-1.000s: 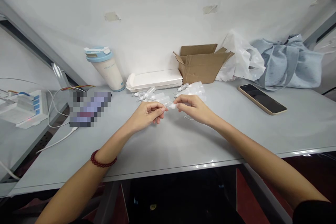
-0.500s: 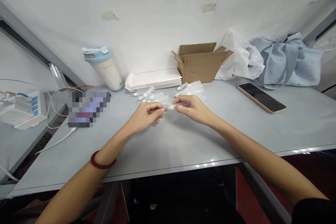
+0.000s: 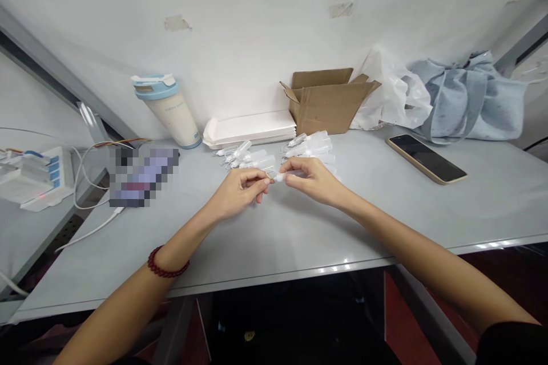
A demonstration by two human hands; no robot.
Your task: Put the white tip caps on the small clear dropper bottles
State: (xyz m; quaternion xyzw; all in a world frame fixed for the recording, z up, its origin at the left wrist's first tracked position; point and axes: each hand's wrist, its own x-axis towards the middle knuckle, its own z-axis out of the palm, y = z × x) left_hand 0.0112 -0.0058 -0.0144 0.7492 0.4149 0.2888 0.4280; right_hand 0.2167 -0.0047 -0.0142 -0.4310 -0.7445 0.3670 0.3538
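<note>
Over the table, my right hand point(image 3: 312, 178) is closed around a small translucent squeeze bottle, mostly hidden by the fingers. Its white tip point(image 3: 278, 177) sticks out to the left. Close to that tip, my left hand point(image 3: 242, 189) has thumb and forefinger pinched together; whatever they grip is too small to make out. Just behind the hands lie two groups of similar clear bottles with white tips, a left group point(image 3: 259, 157) and a right group point(image 3: 315, 143). Fine wire-like pieces show among them.
Behind the bottles are a stack of white boxes point(image 3: 252, 127) and an open cardboard box point(image 3: 327, 105). A cup point(image 3: 173, 117) and a blurred-out phone point(image 3: 143, 178) stand left. At right are a phone point(image 3: 426, 158), a plastic bag point(image 3: 391, 91) and a cloth bag point(image 3: 471, 100).
Both hands stay nearly in place, fingertips still meeting at the bottle's tip. The right fingers have shifted slightly on the bottle.
</note>
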